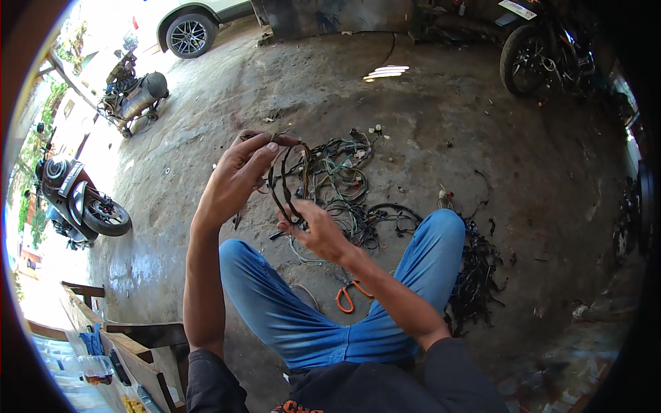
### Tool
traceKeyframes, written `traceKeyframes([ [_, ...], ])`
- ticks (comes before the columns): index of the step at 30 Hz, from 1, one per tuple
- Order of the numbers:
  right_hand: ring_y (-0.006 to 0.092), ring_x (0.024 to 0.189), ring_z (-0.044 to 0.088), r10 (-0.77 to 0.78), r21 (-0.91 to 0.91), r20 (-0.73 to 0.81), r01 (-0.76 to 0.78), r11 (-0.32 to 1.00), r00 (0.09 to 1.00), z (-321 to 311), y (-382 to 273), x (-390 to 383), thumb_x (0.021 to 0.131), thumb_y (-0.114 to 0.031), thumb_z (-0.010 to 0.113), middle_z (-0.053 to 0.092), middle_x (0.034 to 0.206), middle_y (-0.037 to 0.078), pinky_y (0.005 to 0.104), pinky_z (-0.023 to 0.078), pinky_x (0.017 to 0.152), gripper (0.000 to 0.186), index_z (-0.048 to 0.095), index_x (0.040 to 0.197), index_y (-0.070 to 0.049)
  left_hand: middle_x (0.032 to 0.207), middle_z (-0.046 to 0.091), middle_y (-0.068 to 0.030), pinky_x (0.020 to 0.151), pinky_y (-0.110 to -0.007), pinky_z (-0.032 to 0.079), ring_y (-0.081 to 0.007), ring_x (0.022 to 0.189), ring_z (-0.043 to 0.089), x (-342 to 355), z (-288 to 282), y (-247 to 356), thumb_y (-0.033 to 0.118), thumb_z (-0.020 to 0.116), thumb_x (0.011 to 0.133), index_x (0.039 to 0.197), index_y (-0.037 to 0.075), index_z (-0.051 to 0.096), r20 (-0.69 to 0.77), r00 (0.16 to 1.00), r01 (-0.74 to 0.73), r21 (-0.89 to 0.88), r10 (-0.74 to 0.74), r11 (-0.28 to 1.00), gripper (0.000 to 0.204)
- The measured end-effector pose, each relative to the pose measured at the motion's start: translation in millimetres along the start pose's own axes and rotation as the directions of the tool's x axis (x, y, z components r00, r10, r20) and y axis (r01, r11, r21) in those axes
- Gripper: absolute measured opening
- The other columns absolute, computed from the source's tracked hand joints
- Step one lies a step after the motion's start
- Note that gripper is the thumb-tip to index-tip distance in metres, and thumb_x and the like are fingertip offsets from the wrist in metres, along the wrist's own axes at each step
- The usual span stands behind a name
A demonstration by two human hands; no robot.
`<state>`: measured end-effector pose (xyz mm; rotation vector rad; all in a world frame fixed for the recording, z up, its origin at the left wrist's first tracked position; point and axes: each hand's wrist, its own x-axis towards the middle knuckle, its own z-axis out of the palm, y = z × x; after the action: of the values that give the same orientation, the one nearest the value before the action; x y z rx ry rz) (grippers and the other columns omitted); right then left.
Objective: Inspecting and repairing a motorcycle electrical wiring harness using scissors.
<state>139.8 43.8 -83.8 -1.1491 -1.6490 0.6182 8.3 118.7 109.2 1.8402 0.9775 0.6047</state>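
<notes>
My left hand (244,165) is raised, thumb and fingers pinched on the upper part of a dark wiring harness (273,180). Lower down, my right hand (315,230) has its fingers closed round the same harness, whose black-wrapped strands bend between the two hands. Behind them, a tangled heap of wires (341,175) in green, black and brown lies on the concrete floor, with small connectors among it. A pair of scissors with orange handles (345,299) rests on the floor between my legs, its blades partly hidden by my right forearm.
A pile of black scraps (478,272) lies beside my right knee. Motorcycles stand at the left (79,196) and far right (544,58). An air compressor (138,96) and a white car (224,12) are at the far left. A wooden bench (141,344) is at my near left.
</notes>
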Motion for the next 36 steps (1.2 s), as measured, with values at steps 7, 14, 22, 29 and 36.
traceKeyframes([
  [7,0.0037,0.057,0.045,0.381,0.600,0.071,-0.344,0.722,0.922,-57.1,12.4,-15.1,0.099,-0.043,0.065,0.054,0.073,-0.003,0.0227,0.035,0.049,0.039,0.066,0.103,-0.005,0.106,0.056,-0.0084,0.094,-0.034,0.043,-0.0210,0.103,0.055,32.0,-53.5,-95.4,0.018,0.052,0.101,0.094,0.000,0.068,-0.016,0.999,-0.041,0.138,0.043,0.990,0.025],
  [14,0.0070,0.061,0.049,0.538,0.825,0.053,-0.341,0.451,0.841,-87.3,49.0,-19.4,0.106,-0.033,0.051,0.053,0.075,-0.003,0.0228,0.047,0.061,0.037,0.061,0.122,-0.001,0.132,0.056,-0.0168,0.111,-0.043,0.037,-0.0322,0.129,0.050,37.9,9.9,-172.0,0.015,0.065,0.090,0.118,0.007,0.068,-0.359,0.832,-0.164,0.571,0.424,0.805,0.029],
  [22,0.0105,0.097,0.066,0.500,0.636,0.196,-0.497,0.590,0.844,-42.2,42.5,-35.3,0.099,-0.011,0.065,0.070,0.110,0.006,0.0248,0.054,0.084,0.041,0.058,0.138,-0.001,0.110,0.070,-0.0052,0.087,-0.028,0.052,-0.0138,0.099,0.065,-42.3,150.8,-158.2,0.027,0.054,0.107,0.124,0.001,0.064,-0.252,0.908,0.147,-0.557,-0.335,0.817,0.033],
  [29,0.0113,0.102,0.065,0.424,0.523,0.095,-0.407,0.749,0.901,-23.9,29.6,-40.7,0.100,-0.013,0.065,0.067,0.119,0.006,0.0262,0.055,0.089,0.038,0.061,0.136,-0.001,0.110,0.071,-0.0039,0.086,-0.029,0.056,-0.0129,0.097,0.069,-57.5,143.6,-183.3,0.027,0.058,0.105,0.126,0.003,0.065,-0.014,0.938,0.157,-0.875,-0.347,0.459,0.033],
  [36,0.0098,0.105,0.064,0.505,0.694,-0.051,-0.333,0.639,0.862,-31.9,40.7,-56.1,0.104,-0.023,0.060,0.069,0.117,0.004,0.0250,0.051,0.092,0.038,0.061,0.138,-0.007,0.124,0.068,-0.0125,0.088,-0.031,0.058,-0.0200,0.108,0.071,-48.4,131.1,-169.0,0.020,0.057,0.104,0.130,0.001,0.059,0.035,0.954,0.183,-0.852,-0.297,0.490,0.033],
])
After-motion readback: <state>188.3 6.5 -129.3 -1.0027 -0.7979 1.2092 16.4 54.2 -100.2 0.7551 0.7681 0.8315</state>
